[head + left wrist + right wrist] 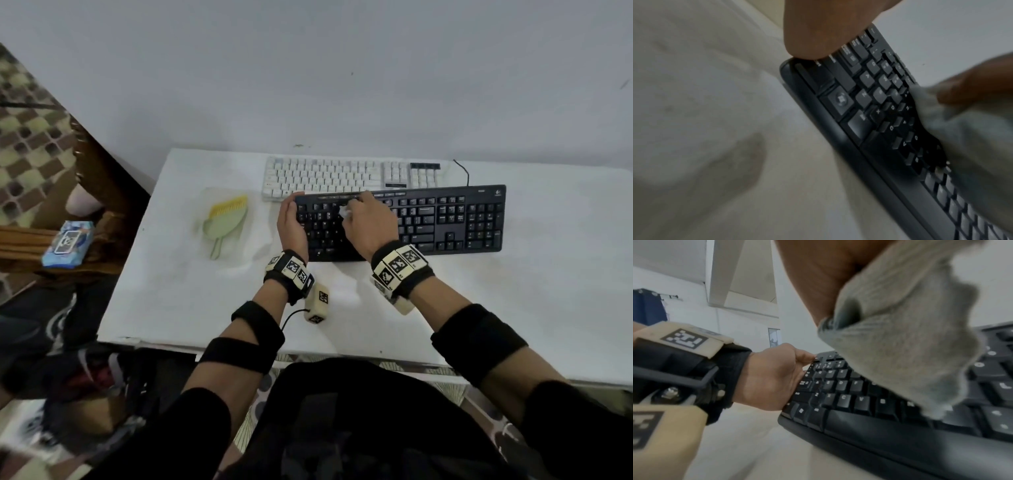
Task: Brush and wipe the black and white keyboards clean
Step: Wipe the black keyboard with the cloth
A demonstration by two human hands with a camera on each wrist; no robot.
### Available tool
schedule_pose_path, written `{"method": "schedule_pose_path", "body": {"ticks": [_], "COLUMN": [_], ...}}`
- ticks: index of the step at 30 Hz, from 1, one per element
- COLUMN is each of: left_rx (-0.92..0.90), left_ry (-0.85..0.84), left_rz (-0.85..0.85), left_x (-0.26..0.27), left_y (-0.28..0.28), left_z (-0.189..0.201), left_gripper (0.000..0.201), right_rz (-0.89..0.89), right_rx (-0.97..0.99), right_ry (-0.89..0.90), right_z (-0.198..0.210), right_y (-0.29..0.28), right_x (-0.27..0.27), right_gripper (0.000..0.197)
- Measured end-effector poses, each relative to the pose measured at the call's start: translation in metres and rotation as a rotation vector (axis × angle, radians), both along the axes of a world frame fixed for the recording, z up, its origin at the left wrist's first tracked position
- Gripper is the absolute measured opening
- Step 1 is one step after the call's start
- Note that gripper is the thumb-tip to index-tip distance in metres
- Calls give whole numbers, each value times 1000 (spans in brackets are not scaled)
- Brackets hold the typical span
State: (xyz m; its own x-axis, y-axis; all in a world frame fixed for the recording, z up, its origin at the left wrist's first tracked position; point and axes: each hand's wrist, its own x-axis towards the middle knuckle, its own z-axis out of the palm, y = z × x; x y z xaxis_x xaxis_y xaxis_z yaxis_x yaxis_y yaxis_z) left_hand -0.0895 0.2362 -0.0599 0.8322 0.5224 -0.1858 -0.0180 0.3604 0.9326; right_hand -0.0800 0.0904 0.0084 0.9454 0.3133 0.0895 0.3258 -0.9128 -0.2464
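A black keyboard (445,222) lies on the white table (178,294), with a white keyboard (325,176) just behind it. My left hand (291,222) grips the black keyboard's left end (797,84), thumb on the top left corner. My right hand (368,226) holds a bunched white wipe (345,211) against the keys in the left half of the black keyboard (859,402). The wipe (900,337) hangs from the right palm over the letter keys. In the left wrist view the wipe (962,129) covers the middle keys.
A green and yellow brush with dustpan (226,219) lies on the table left of the keyboards. A blue pack of wipes (68,243) sits on a wooden surface off the table's left side. A black cable (462,169) runs from behind the black keyboard.
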Motion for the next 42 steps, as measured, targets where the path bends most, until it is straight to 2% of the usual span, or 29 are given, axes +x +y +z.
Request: {"method": "schedule_pose_path", "body": {"ticks": [4,7,12,15,19,22,26,30,36,42], "left_rx": [3,45,-2,-26,-44,18,-68,-49,-71,-29], "left_ry": [-27,-15,-4,-34,-34,-20,-14,-56,-79,-54], "left_rz": [29,10,6,37,19,-1,36,101,82,104], "left_x": [-2,0,0,-1,-1,0,-1,-2,0,2], "left_y": [-2,2,3,2,4,8,5,1,3,2], "left_z": [-3,-14,-9,-7,-15,-24,-19,-16,-25,-23], "left_gripper": [31,32,34,34,32,33,32,32,32,32], "right_rz": [129,231,112,37,136,185,92,-19,173,-7], "right_rx": [140,103,23,89,194,140,62,101,136,72], "right_ry": [-90,-110,-79,-91,-146,-128,-77,-92,-123,-77], "right_z": [0,-2,-15,-18,-11,-10,-15,-9,-9,-10], "right_y": [15,36,25,7,22,40,25,0,26,1], "right_x": [-3,-2,-3,-4,-7,-5,1,7,2,10], "right_gripper": [21,21,17,17,19,21,20,23,18,21]}}
